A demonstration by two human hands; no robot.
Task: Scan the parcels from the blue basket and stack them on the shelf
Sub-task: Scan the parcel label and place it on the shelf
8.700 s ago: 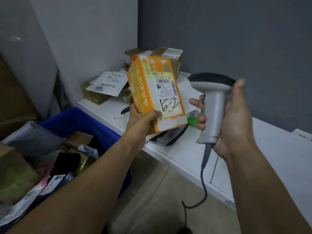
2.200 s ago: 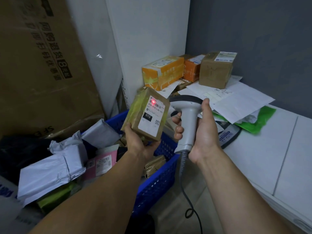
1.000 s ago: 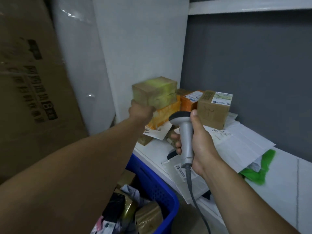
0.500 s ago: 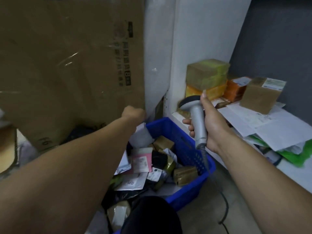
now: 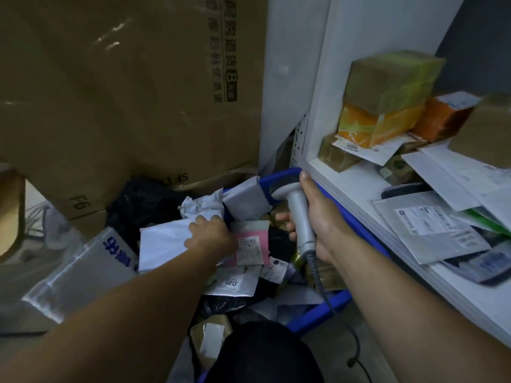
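White shelf beside cluttered blue basket

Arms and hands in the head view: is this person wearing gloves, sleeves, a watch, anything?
Nothing shows. The left hand and right hand are ungloved, with no rings visible. The left forearm and right forearm are bare to the picture's edge: no sleeves, watch or wristband.

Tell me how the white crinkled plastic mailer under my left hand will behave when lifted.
The white crinkled plastic mailer will probably flop and sag: its surface is creased and folded. It looks flat, so likely light. Its smooth film may slip under the left hand.
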